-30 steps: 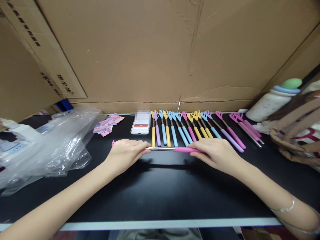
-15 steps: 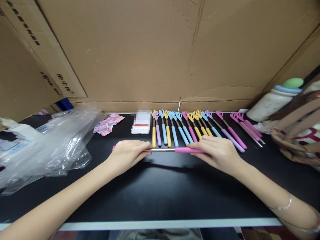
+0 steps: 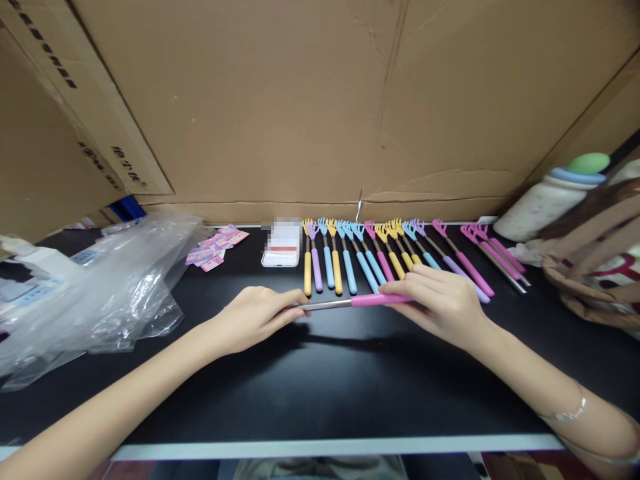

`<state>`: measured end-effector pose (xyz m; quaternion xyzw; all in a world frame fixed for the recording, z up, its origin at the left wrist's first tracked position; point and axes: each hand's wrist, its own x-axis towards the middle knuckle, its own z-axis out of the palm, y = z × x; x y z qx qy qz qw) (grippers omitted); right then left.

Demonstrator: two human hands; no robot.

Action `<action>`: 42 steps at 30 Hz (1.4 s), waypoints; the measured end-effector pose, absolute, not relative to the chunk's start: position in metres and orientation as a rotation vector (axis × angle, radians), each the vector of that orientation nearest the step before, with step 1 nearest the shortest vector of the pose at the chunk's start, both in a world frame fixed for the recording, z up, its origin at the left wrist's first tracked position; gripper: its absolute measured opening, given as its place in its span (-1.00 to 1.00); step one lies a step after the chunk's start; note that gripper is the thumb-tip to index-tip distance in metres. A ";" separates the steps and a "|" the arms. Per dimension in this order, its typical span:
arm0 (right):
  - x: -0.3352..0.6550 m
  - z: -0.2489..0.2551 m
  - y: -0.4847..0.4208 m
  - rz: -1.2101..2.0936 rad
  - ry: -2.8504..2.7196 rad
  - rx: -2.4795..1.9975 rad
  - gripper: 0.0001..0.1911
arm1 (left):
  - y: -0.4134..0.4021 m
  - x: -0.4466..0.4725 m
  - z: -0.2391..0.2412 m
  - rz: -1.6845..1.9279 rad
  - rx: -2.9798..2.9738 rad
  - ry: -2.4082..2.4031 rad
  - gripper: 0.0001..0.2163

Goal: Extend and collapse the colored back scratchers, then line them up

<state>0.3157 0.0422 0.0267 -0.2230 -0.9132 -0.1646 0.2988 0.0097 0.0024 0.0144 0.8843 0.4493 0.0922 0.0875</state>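
Observation:
Between my hands, above the black table, is a back scratcher (image 3: 367, 301) with a pink grip and a metal rod. My left hand (image 3: 255, 317) pinches the rod, and the claw end is hidden behind that hand. My right hand (image 3: 443, 300) is closed around the pink grip. Just beyond, a row of back scratchers (image 3: 337, 270) in yellow, purple, blue and pink lies with claws toward the cardboard. At the row's right end, several pink back scratchers (image 3: 500, 260) lie at a slant, some with bare rods showing.
A phone (image 3: 281, 247) lies left of the row, beside a pile of pink-purple cards (image 3: 217, 248). Clear plastic bags (image 3: 115, 293) cover the table's left side. A bottle (image 3: 547, 203) and a brown fabric bag (image 3: 580, 267) stand at right. Cardboard (image 3: 280, 100) walls the back.
The back scratcher has tilted, its rod end now lower than the pink grip. My left hand has dropped slightly. The row on the table is unchanged.

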 end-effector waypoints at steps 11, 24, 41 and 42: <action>0.315 0.022 0.041 -0.434 -2.499 -0.564 -0.86 | 0.005 0.005 0.009 0.350 2.923 1.383 -0.67; 0.315 0.008 0.045 -0.153 -2.549 -0.757 -0.81 | 0.008 0.002 0.005 0.790 3.291 1.329 -0.74; 0.311 0.013 0.039 -0.119 -2.604 -0.764 -0.77 | 0.000 -0.001 0.016 0.947 3.683 1.302 -0.86; 0.311 0.013 0.038 -0.110 -2.624 -0.777 -0.77 | 0.000 -0.002 0.016 0.950 3.685 1.296 -0.86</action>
